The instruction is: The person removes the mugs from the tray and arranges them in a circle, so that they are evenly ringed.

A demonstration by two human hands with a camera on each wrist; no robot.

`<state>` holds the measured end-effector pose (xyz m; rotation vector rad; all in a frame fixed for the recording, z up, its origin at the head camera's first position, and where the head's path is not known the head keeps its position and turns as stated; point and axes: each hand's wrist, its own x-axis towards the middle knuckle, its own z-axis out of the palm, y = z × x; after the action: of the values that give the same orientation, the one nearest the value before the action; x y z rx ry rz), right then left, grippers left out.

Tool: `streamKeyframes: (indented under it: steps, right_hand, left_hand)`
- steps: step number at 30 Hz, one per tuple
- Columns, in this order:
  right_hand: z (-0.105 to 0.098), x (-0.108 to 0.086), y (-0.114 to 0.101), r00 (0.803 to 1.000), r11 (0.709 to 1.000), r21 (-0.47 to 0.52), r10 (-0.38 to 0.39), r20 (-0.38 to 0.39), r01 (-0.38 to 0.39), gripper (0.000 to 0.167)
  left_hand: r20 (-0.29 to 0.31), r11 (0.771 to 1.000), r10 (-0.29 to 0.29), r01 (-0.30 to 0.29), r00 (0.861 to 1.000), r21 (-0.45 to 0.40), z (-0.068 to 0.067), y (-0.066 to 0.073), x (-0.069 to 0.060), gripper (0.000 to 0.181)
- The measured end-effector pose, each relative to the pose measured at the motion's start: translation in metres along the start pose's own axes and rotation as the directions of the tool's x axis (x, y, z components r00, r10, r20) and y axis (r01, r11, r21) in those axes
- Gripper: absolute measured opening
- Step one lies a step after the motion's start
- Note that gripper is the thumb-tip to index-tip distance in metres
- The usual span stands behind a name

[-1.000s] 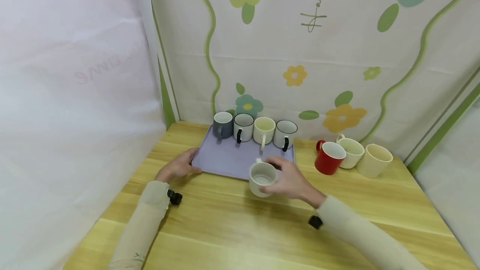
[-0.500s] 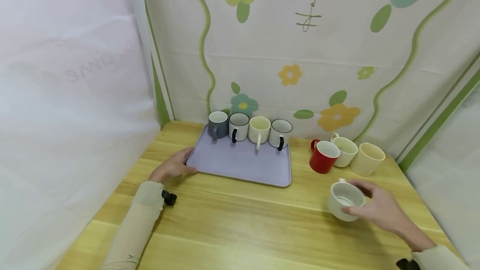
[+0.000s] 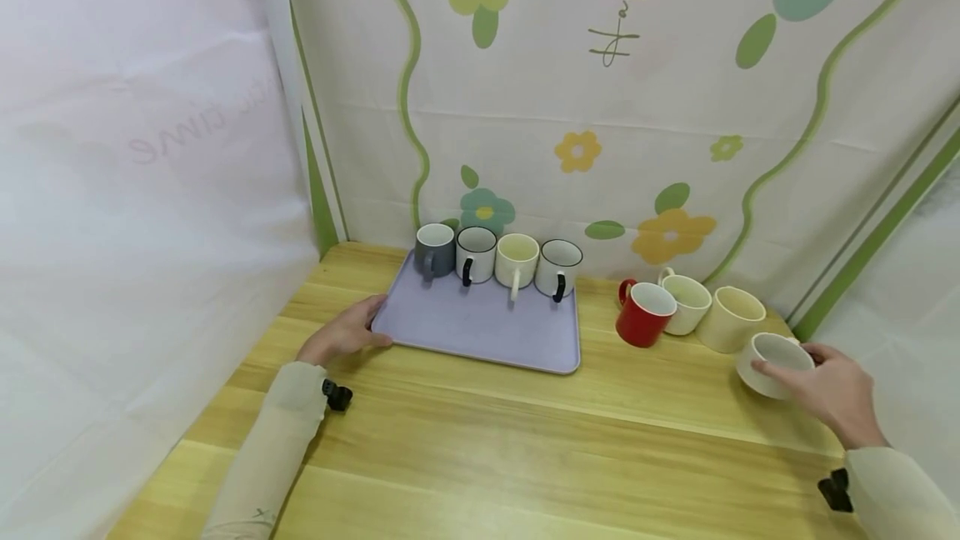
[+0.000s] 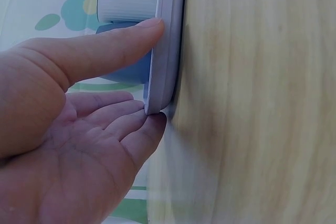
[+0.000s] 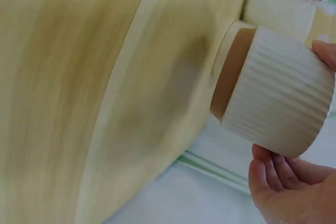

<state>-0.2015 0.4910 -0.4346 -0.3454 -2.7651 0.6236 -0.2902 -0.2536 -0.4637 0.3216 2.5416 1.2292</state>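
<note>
In the head view my right hand [image 3: 836, 390] grips a white ribbed mug [image 3: 768, 369] above the table's right side. The right wrist view shows the ribbed mug [image 5: 278, 95] tilted off the table, with its bare tan base showing. My left hand [image 3: 347, 335] rests at the near-left corner of a lilac tray [image 3: 480, 325]. Its thumb touches the rim and its nearly straight fingers touch the tray's end. Along the tray's back edge stand a grey mug [image 3: 435, 250], a black-rimmed mug [image 3: 476, 254], a cream mug [image 3: 517, 262] and another black-rimmed mug [image 3: 559, 267].
To the right of the tray a red mug [image 3: 645, 315], a cream-white mug [image 3: 688, 304] and a pale yellow mug [image 3: 731, 320] stand close together. The wooden table [image 3: 480, 440] meets a flowered cloth [image 3: 525, 107] at the back.
My right hand has carried the white ribbed mug from the tray's front edge to the far right, beside the pale yellow mug. My left hand has stayed at the tray corner.
</note>
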Motion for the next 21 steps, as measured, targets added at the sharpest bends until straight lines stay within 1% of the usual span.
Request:
streamKeyframes:
  steps: [4, 8, 15, 21]
  right_hand:
    - [0.012, 0.01, 0.009, 0.994, 0.992, 0.073, 0.101, -0.037, -0.099, 0.091]
    - [0.021, 0.016, 0.011, 0.983, 0.976, 0.139, 0.176, -0.046, -0.168, 0.095]
    - [0.027, 0.019, 0.011, 0.966, 0.951, 0.181, 0.258, -0.022, -0.25, 0.102]
    - [0.034, 0.018, 0.006, 0.954, 0.938, 0.19, 0.3, -0.021, -0.291, 0.106]
  left_hand:
    - [0.002, 1.0, 0.004, -0.004, 1.0, -0.002, -0.001, 0.0, 0.0, 0.093]
    - [0.001, 1.0, 0.002, -0.002, 1.0, -0.008, 0.0, 0.0, 0.0, 0.093]
    - [0.005, 0.999, 0.022, -0.022, 1.0, -0.027, -0.001, -0.001, 0.0, 0.093]
    - [0.003, 1.0, 0.011, -0.011, 1.0, -0.022, -0.002, -0.002, 0.002, 0.093]
